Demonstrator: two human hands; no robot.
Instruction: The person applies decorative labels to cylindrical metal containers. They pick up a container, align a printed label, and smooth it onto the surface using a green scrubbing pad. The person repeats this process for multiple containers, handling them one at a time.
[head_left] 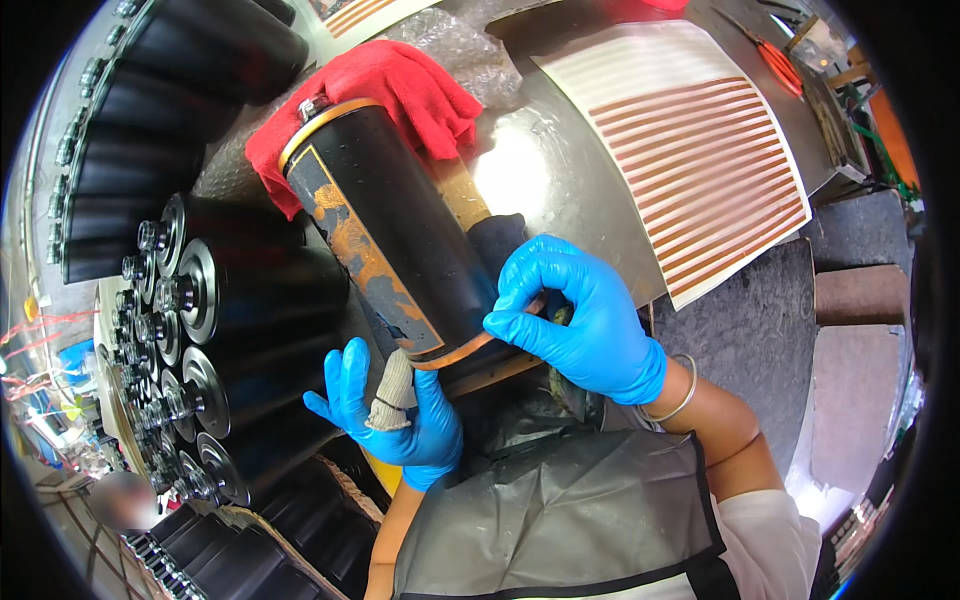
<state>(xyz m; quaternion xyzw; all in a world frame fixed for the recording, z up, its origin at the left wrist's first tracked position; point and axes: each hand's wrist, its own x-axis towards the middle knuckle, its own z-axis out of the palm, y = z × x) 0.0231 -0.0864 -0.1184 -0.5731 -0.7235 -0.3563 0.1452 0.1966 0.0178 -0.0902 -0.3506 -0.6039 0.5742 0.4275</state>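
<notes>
A black cylinder (405, 215) lies slanted in front of me, with a mottled gold-and-grey panel (365, 250) down its side and a gold band around its far end. A copper-coloured strip (458, 353) runs along the rim of its near end. My right hand (575, 310), in a blue glove, is closed in a pinch at the strip's right side. My left hand (395, 415), also gloved in blue, has its fingers apart below the near rim. A knitted cover (393, 390) sits on one left finger, whose tip touches the rim by the panel's corner.
A red cloth (375, 85) lies under and behind the cylinder's far end. At the right is a pale sheet of copper-coloured strips (710, 160). Many black cylinders (250, 290) with metal-capped ends crowd the left. Orange-handled pliers (780, 68) lie at the far right.
</notes>
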